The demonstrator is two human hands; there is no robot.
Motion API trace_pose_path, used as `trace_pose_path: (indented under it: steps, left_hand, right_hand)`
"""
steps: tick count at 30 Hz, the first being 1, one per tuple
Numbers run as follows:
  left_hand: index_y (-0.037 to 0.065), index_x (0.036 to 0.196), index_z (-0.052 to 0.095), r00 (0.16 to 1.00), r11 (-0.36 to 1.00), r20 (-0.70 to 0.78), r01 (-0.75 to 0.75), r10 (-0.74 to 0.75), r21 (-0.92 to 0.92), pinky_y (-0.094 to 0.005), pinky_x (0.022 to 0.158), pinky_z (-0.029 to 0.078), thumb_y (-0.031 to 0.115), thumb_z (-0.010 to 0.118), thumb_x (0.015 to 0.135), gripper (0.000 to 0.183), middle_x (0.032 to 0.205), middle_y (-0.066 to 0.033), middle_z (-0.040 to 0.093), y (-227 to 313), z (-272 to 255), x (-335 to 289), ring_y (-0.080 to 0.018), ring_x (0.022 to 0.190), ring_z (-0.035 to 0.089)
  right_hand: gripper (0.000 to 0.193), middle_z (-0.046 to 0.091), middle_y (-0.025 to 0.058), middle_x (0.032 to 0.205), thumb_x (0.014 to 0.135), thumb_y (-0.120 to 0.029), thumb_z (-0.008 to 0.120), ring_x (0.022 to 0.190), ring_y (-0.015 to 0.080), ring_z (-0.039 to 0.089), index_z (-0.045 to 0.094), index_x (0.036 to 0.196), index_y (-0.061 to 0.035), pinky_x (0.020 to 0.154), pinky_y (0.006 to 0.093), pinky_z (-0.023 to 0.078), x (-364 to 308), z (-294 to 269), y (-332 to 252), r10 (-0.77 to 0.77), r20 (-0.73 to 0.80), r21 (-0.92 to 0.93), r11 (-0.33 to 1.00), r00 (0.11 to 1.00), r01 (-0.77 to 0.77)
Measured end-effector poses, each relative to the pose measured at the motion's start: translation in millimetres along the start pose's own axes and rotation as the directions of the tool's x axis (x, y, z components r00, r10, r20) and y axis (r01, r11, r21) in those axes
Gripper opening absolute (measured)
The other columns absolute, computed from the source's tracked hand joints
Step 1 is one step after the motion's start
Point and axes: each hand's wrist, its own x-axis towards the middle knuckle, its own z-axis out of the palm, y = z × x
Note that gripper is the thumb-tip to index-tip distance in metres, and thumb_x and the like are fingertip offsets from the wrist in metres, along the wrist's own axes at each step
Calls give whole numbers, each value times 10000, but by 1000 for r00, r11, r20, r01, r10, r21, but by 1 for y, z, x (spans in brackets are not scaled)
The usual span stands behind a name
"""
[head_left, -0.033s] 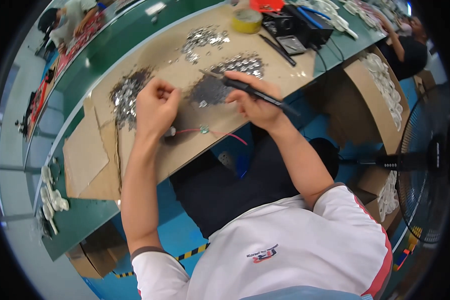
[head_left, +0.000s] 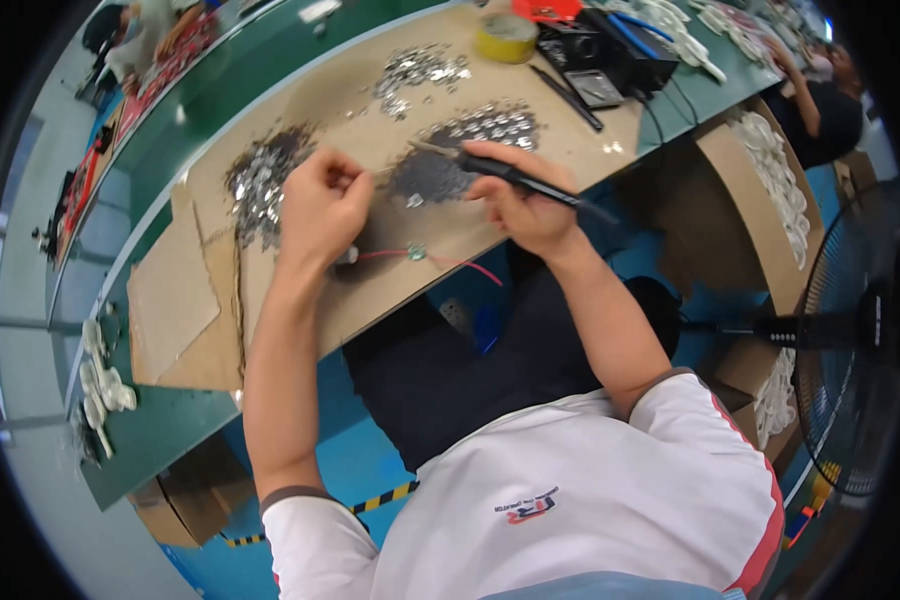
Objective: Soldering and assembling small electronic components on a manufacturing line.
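In my right hand (head_left: 535, 205) is a black soldering iron (head_left: 515, 178), its metal tip pointing left over a heap of small dark and shiny metal pieces (head_left: 435, 175). My left hand (head_left: 325, 205) is closed in a pinch, thumb against fingers; what it pinches is too small to make out. Just below that hand, near the cardboard's front edge, lies a small green circuit board (head_left: 416, 252) with red wires running out both ways. The left wire leads toward a small pale round part (head_left: 348, 256) beside my left wrist, partly hidden.
Shiny metal pieces lie in further heaps at left (head_left: 260, 190) and far middle (head_left: 420, 70) on the cardboard sheet (head_left: 320, 110). A yellow tape roll (head_left: 505, 38) and black soldering station (head_left: 635, 60) stand far right. A fan (head_left: 850, 325) is at right; co-workers sit beyond.
The whole view has shifted slightly. My left hand has moved a little to the right, toward the soldering iron's tip. The right hand keeps its grip on the iron.
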Motion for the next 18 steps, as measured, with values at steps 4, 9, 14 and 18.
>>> trace_pose_path:
  steps: [4, 9, 14, 18]
  left_hand:
    - [-9, 806, 709, 992, 970, 126, -47, 17, 238, -339, 663, 546, 119, 698, 771, 134, 681, -116, 679, 2, -1, -4, -222, 644, 669]
    - [-11, 788, 719, 984, 953, 177, -51, -2, 297, -369, 687, 563, 118, 684, 760, 136, 696, -146, 696, 10, -2, -6, -277, 663, 696]
    - [-11, 771, 725, 974, 938, 225, -95, 19, 332, -388, 703, 572, 104, 670, 751, 130, 693, -157, 703, 11, -2, -7, -311, 669, 704]
    - [-18, 765, 724, 972, 925, 234, -118, 33, 361, -395, 710, 576, 102, 669, 744, 134, 683, -161, 700, 11, 0, -8, -327, 666, 702]
  right_hand:
    - [186, 700, 53, 766, 975, -23, 630, 564, 47, 587, 725, 1126, 31, 511, 192, 454, -2, -1, 0, -36, 18, -27, 999, 999, 37]
    - [134, 678, 71, 743, 889, -12, 651, 595, 113, 594, 734, 988, 22, 560, 247, 464, 0, -3, -1, -121, 85, -165, 977, 989, 133]
    - [137, 669, 92, 734, 834, -25, 666, 628, 160, 599, 727, 949, 18, 590, 279, 454, 2, -3, -3, -103, 154, -208, 969, 983, 134]
    - [135, 661, 83, 723, 830, -31, 672, 616, 172, 591, 729, 943, 17, 588, 284, 454, 3, -2, -3, -119, 180, -221, 962, 977, 158]
